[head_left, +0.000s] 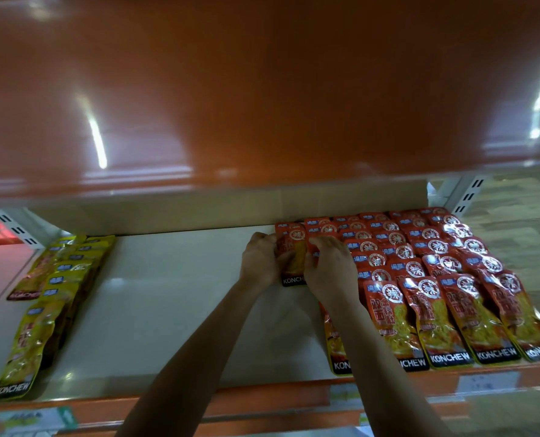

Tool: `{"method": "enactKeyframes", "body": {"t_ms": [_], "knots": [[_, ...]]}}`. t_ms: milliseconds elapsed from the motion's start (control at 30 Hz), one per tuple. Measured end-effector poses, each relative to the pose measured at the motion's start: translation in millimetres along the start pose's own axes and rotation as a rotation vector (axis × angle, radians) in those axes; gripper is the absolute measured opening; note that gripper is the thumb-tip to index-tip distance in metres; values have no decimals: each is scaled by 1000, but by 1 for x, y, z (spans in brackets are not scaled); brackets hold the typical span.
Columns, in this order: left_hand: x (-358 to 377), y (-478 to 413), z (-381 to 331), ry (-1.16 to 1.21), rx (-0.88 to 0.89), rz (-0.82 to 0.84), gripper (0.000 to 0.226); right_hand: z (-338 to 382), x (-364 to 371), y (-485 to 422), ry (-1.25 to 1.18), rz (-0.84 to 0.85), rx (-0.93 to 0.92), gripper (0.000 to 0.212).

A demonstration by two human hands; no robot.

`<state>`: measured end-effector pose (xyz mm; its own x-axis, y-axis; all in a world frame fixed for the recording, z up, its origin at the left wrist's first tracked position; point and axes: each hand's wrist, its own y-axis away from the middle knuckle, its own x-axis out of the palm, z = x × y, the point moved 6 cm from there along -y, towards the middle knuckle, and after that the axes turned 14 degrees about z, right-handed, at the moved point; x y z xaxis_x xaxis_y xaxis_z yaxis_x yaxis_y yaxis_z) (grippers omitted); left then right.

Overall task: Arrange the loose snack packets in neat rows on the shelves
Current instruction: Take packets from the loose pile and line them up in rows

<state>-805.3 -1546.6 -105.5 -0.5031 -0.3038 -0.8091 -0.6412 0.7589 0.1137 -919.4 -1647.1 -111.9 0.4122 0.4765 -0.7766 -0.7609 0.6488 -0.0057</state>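
From my head camera, both my arms reach in over the shelf (167, 294), a pale, flat board. My left hand (260, 257) and right hand (330, 266) meet near the back, on one red packet (291, 247). The left hand's fingers curl round its left edge. The right hand's fingers curl over its right side, where it touches the next column. So both hands grasp this packet. It lies flat, lengthwise front to back, its top end close to the back panel (199, 209) and its black KONCHEW strip showing below my hands.

Just to its right are the red rows (445, 279): several columns of the same packets, overlapping like tiles from the back down to the front lip (262, 402). My right forearm hides part of the nearest column.

Well apart, at the left end of the shelf, are the yellow packets (54, 288), in two overlapping columns that lean a little. Bare board lies between them and my hands.

The orange upper shelf (262, 89) fills the top of the view, blurred and glossy. A paper label (486, 381) sits on the lip at the right, too blurred to read.
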Motion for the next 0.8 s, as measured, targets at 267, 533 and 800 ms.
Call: {"method": "enactKeyframes", "body": {"t_ms": [267, 533, 800], "knots": [[-6, -1, -4, -14, -32, 25, 49, 19, -13, 16, 26, 34, -26, 31], [-18, 29, 10, 14, -39, -73, 50, 61, -11, 32, 70, 24, -152, 25], [-70, 92, 72, -140, -110, -230, 47, 136, 58, 53, 95, 151, -277, 39]]}}
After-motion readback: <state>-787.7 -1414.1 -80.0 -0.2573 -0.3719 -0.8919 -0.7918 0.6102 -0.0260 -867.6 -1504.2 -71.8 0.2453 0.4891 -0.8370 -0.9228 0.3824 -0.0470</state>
